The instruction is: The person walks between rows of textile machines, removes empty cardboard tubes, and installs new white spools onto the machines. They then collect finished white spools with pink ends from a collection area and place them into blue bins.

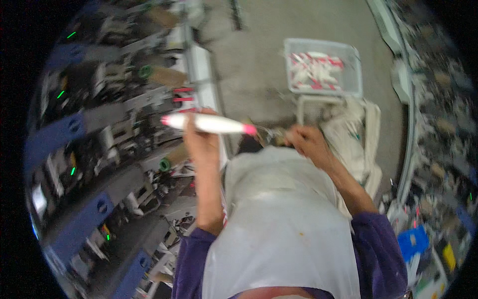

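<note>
A white spindle is gripped off-centre by the left hand, so one pink tip is left free toward the right hand, whose blurred finger-hold cannot be told.

No lettering or number can be read here. Round dark emblems stand on the blue panels of the machines along the left side, too small and blurred to make out their design.
</note>
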{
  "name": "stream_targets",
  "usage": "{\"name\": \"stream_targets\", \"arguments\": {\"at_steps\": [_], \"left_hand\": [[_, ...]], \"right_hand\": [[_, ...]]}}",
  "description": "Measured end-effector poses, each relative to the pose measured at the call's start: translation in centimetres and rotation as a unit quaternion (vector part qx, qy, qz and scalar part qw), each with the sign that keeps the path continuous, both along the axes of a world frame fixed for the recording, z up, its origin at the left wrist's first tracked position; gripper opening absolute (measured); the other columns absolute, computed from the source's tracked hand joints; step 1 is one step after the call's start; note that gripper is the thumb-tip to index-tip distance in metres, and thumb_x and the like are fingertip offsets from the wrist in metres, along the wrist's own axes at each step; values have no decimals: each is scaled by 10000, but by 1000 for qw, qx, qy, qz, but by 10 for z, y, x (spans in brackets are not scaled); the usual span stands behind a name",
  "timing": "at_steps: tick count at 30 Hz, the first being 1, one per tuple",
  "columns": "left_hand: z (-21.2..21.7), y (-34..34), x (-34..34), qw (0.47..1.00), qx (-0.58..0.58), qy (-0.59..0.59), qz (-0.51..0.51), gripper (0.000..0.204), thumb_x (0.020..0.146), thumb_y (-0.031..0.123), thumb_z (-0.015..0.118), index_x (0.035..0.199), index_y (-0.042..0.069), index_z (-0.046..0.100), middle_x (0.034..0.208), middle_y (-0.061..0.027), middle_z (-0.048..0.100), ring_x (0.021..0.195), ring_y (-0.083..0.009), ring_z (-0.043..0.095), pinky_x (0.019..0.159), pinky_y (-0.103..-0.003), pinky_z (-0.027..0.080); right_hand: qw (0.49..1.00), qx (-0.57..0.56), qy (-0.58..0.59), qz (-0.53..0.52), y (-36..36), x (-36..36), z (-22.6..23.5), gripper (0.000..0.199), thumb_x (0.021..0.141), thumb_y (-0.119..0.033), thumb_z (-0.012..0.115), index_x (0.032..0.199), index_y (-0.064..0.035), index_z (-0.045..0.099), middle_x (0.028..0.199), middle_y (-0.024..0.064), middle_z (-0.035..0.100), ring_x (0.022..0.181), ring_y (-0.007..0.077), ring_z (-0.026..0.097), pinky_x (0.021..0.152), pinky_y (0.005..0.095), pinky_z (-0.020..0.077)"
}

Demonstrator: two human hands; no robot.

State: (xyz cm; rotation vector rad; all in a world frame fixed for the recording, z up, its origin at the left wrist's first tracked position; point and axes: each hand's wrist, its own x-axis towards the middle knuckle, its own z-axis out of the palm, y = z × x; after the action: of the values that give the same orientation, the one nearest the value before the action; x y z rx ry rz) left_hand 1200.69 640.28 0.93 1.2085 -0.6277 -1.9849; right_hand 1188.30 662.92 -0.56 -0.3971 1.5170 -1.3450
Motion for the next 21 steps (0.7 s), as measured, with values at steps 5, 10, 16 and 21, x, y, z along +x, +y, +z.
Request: {"name": "stream_targets", "arguments": {"at_steps": [5,10,16,21], "left_hand": [[-27,-53,-45,989,47,94,-107,261,915,200,495,1020,-36,454,925,-162,573,894,-298,585,894,-469,468],[-38,-80,-109,968,204,23,-143,229,877,162,575,988,-5,465,940,-155,577,890,-297,583,859,-469,467],[-34,-99,-189,919,161,-8,-359,215,865,157,574,998,16,481,928,-136,576,887,-270,578,856,-418,467],[-60,-74,-245,867,112,-21,-485,180,861,126,545,988,4,512,832,-93,574,777,-185,571,681,-328,484]], "right_hand": [[957,-90,-125,-245,-46,-30,1,266,920,-309,516,820,-71,578,697,-15,488,623,89,463,675,243,396],[798,-324,-356,-362,-77,-69,7,248,924,-269,494,734,-112,463,741,27,508,681,141,492,772,268,425],[930,-32,-138,-340,-117,-80,-7,235,901,-314,531,902,-79,512,851,29,545,767,111,516,699,248,419],[963,108,-18,-248,-149,-82,-38,325,893,-342,554,1105,-102,504,882,-4,564,747,70,512,611,209,400]]}}
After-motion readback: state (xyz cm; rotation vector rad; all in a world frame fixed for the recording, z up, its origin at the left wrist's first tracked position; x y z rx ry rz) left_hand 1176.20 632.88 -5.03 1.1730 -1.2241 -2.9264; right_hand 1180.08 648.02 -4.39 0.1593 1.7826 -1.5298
